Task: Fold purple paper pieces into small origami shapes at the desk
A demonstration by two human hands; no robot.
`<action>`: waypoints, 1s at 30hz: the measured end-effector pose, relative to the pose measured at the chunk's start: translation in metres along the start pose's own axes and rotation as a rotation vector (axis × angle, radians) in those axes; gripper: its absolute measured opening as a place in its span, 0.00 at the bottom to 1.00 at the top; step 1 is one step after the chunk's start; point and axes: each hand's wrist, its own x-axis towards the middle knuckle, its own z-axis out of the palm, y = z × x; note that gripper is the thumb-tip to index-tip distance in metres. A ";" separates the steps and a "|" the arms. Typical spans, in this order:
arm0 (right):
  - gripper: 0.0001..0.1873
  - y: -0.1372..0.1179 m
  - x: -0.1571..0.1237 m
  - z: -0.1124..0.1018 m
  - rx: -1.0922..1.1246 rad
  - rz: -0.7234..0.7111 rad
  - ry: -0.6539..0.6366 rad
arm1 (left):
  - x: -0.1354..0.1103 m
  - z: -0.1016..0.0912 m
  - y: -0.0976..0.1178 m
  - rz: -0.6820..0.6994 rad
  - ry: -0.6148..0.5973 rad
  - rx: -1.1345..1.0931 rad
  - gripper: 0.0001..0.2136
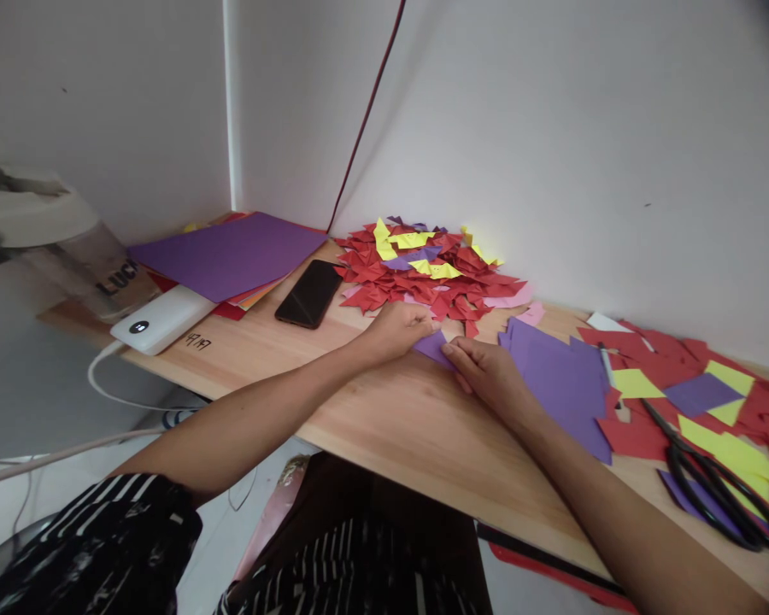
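Note:
Between my two hands is a small piece of purple paper (433, 348), just above the wooden table (359, 418). My left hand (398, 331) is closed on its left end, and my right hand (487, 369) pinches its right edge between thumb and fingers. Just beyond lies a heap of folded paper shapes (416, 272), mostly red with some yellow, purple and pink. Beside my right hand rests a stack of purple paper sheets (560, 376), partly covered by my forearm.
Black-handled scissors (705, 470) lie at the right among red and yellow paper pieces (641, 431). On the left are a phone (308, 293), large purple sheets (231, 252), a white power bank (165, 319) with a cable, and a clear bottle (90, 265). A wall stands behind.

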 end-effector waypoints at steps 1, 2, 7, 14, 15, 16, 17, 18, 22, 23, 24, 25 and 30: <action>0.26 0.000 0.000 0.000 -0.001 -0.001 0.001 | 0.000 0.000 0.000 0.000 -0.001 0.001 0.15; 0.26 0.000 0.000 0.000 -0.003 -0.002 0.002 | 0.000 0.000 0.000 0.000 -0.003 -0.001 0.15; 0.26 -0.001 0.000 0.000 -0.007 0.021 -0.011 | -0.001 0.000 0.001 -0.001 0.002 -0.012 0.16; 0.26 -0.002 -0.001 -0.001 0.022 0.039 -0.030 | 0.001 0.000 -0.002 0.015 0.011 -0.043 0.16; 0.26 -0.002 -0.001 -0.001 0.024 0.033 -0.030 | 0.001 0.000 -0.002 0.011 0.010 -0.044 0.16; 0.26 -0.002 -0.001 -0.001 0.022 0.024 -0.028 | 0.001 0.000 -0.003 0.004 0.012 -0.044 0.16; 0.26 -0.001 -0.001 -0.001 0.018 0.013 -0.026 | 0.001 0.000 -0.003 -0.005 0.014 -0.042 0.16; 0.26 -0.001 -0.001 -0.001 0.014 0.001 -0.025 | 0.001 -0.001 -0.004 -0.015 0.018 -0.040 0.16; 0.26 0.002 0.000 0.000 0.019 -0.009 -0.034 | 0.001 -0.001 -0.003 -0.031 0.027 -0.045 0.16; 0.25 0.002 0.000 0.000 0.021 -0.010 -0.035 | 0.001 -0.001 -0.003 -0.030 0.029 -0.048 0.16; 0.25 0.002 0.000 0.000 0.022 -0.013 -0.034 | 0.000 0.000 -0.003 -0.028 0.032 -0.051 0.17; 0.24 0.002 -0.001 0.000 0.022 -0.015 -0.033 | 0.000 0.000 -0.003 -0.027 0.037 -0.054 0.17; 0.24 0.000 -0.001 0.000 0.011 0.002 -0.036 | 0.001 0.000 -0.005 -0.023 0.046 -0.067 0.17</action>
